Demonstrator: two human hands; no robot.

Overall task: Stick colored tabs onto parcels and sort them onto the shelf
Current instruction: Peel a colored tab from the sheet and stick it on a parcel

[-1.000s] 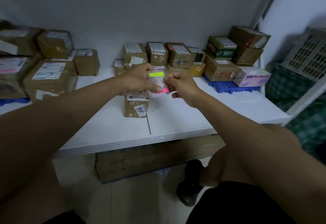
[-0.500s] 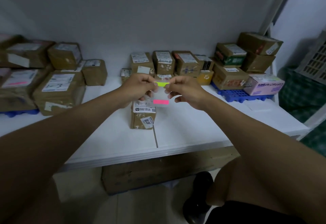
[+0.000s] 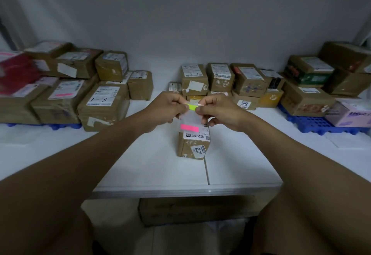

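Since a second ago the view has tipped and shifted, so the shelf and its parcels now fill more of the frame, and the right hand (image 3: 218, 112) has gone from the lower pink tab (image 3: 189, 128) up to the yellow-green tab (image 3: 191, 106), while the left hand (image 3: 164, 109) has kept its hold on the tab sheet (image 3: 189, 117). Both hands are raised together above the small parcel (image 3: 193, 143) that stands on the white shelf (image 3: 152, 164): left fingers pinch the sheet at its upper left edge, right thumb and forefinger pinch the right end of the yellow-green tab, apparently to peel it off. Judging by its look, the sheet is thin, translucent and limp, very light, and it would buckle if gripped anywhere but near the tab being lifted; the tab itself is a flimsy sticky strip, best taken by one end corner and drawn off flat so it does not curl onto itself or onto a finger. It is a short bright rectangle lying across the top of the sheet, with the pink one parallel to it near the bottom edge. The small parcel is a brown taped carton with a white shipping label on top and a tilted number sticker on its front face, probably light and stiff enough to lift by its sides. Behind it a row of similar cartons (image 3: 220, 78) lines the wall, more are stacked at left (image 3: 100, 102), and others sit on a blue pallet (image 3: 313, 122) at right
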